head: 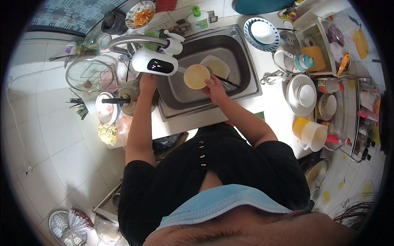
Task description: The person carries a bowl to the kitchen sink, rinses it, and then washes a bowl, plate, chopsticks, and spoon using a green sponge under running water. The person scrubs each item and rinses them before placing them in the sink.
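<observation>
My right hand grips the rim of a small round bowl with yellowish contents or colouring, above the stainless steel sink. Below and behind the bowl a pale squarish dish lies in the basin, with dark chopsticks slanting beside it. My left hand is at the sink's left edge, under the white electric faucet head; its fingers are partly hidden by the faucet. Whether it holds anything cannot be seen.
A kettle and a cauliflower stand to the left. On the right counter are stacked bowls, a large plate with small bowls and plastic jugs. A soap bottle stands behind the sink.
</observation>
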`<state>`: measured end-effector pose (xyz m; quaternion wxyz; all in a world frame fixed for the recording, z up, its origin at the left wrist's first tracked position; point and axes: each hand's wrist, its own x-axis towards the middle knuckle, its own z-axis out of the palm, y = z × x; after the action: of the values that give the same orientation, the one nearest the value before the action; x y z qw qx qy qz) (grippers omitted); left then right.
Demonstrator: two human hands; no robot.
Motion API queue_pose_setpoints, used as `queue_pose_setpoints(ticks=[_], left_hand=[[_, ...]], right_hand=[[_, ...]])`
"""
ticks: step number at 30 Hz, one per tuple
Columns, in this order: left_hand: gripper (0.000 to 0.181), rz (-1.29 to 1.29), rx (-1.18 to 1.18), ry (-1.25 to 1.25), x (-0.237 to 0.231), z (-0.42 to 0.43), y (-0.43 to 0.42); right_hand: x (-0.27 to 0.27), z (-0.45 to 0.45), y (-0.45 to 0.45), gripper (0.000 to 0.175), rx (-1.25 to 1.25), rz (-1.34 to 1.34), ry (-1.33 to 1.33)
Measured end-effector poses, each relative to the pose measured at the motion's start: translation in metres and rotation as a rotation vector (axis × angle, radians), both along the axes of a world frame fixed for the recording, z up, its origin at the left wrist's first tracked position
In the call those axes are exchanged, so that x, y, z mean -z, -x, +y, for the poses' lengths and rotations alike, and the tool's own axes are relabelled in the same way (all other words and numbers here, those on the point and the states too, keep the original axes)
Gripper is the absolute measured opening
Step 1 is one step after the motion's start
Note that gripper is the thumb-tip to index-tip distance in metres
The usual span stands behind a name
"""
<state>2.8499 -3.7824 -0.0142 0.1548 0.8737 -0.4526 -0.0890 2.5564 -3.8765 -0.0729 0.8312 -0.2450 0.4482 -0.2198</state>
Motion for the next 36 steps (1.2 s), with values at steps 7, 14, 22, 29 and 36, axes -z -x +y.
queue_pose_setpoints(ticks=[7,14,22,29,36], left_hand=[[0.023,0.033,-0.003,0.016,0.009,0.003,-0.004],[0.027,-0.002,-0.032,0.043,0.016,0.002,-0.005],[0.043,-0.363,0.135,0.185,0.026,-0.021,-0.018],[0.043,-0.267,0.045,0.0,0.019,-0.021,-0.011],[0.031,0.042,-0.062,0.266,-0.014,-0.021,0.027]], right_hand=[[0.006,0.006,0.007,0.047,0.064,-0.02,-0.076],[0.029,-0.007,0.022,0.051,0.086,0.036,-0.074],[0.075,-0.025,0.035,0.045,0.007,0.298,-0.056],[0.124,-0.042,0.027,0.047,0.011,0.421,0.054],[0.157,-0.054,0.022,0.05,0.064,0.356,0.07]])
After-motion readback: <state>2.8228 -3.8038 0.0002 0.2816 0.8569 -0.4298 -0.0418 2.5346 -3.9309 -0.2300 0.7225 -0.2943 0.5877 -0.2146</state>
